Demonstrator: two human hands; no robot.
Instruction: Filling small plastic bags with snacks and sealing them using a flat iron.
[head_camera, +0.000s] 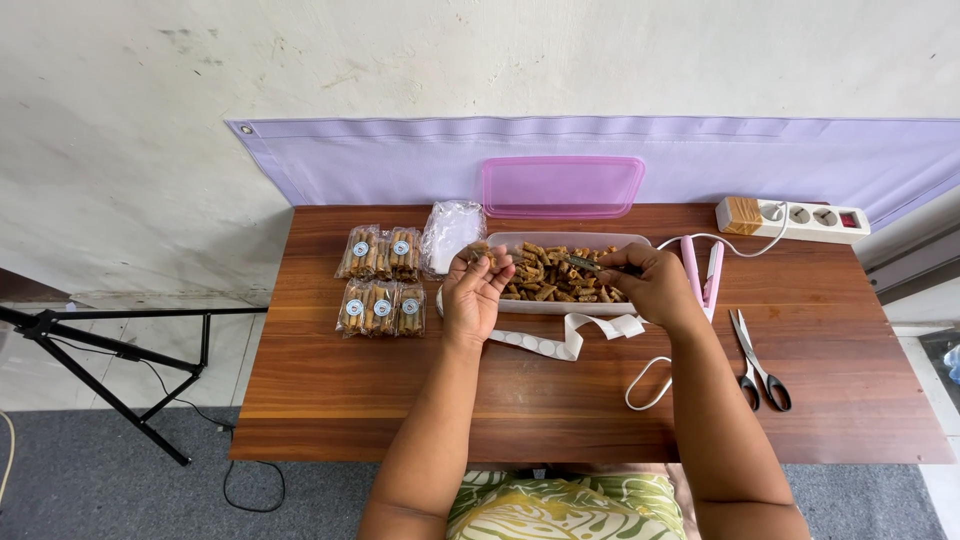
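Observation:
My left hand (474, 286) is raised palm-up over the wooden table (330, 400), holding a few brown stick snacks (478, 254) at its fingertips. My right hand (648, 280) grips metal tongs (590, 264), whose tip reaches into the clear tub (540, 308) full of the same brown snacks (550, 275). A strip of round white stickers (560, 340) lies in front of the tub, between my wrists.
Several sealed snack packs (380, 280) lie at the left, next to a pile of clear bags (450, 232). A pink lid (562, 186) leans at the back. A pink heat sealer (702, 270), scissors (756, 362) and a white power strip (792, 218) are at the right.

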